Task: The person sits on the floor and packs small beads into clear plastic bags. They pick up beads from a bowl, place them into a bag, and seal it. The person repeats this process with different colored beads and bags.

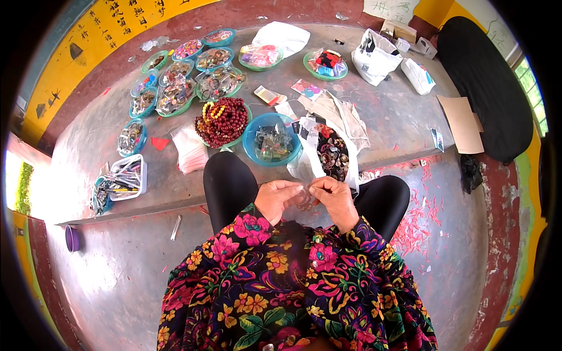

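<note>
Brownish loops (pixel 305 202) seem held by my left hand (pixel 276 199) and right hand (pixel 336 200), each closed to a fine pinch; slack could drop them

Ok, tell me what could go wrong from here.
The small translucent brownish item held between the left hand and right hand might slip and drop. The open white plastic bag stands between the black-clad knees, so a bump could spill its small dark pieces. The dark red round beads, heaped high in a green bowl, might slide off.
</note>
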`<action>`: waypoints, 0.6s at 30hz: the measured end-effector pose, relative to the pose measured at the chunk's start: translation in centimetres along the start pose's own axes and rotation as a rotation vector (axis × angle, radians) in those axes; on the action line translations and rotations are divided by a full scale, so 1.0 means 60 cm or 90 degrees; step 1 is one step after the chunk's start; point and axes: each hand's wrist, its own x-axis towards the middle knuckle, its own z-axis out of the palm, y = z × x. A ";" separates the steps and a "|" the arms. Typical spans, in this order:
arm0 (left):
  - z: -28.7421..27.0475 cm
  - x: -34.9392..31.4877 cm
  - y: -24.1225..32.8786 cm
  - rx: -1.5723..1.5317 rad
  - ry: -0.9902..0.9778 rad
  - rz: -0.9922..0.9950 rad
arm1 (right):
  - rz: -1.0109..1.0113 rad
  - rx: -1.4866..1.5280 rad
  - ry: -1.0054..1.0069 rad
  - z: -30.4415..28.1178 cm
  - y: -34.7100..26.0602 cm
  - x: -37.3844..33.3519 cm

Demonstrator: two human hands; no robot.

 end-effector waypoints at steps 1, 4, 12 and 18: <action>0.002 -0.001 0.003 -0.006 -0.002 -0.006 | 0.008 0.000 0.002 0.000 -0.001 0.000; 0.004 -0.002 0.003 -0.008 0.004 0.009 | 0.043 -0.008 0.004 0.002 -0.010 -0.001; 0.002 0.003 -0.011 0.079 0.015 0.040 | 0.062 0.045 -0.004 0.009 -0.001 -0.001; 0.005 0.002 -0.009 0.070 -0.005 0.048 | 0.055 0.035 0.045 0.007 0.005 -0.003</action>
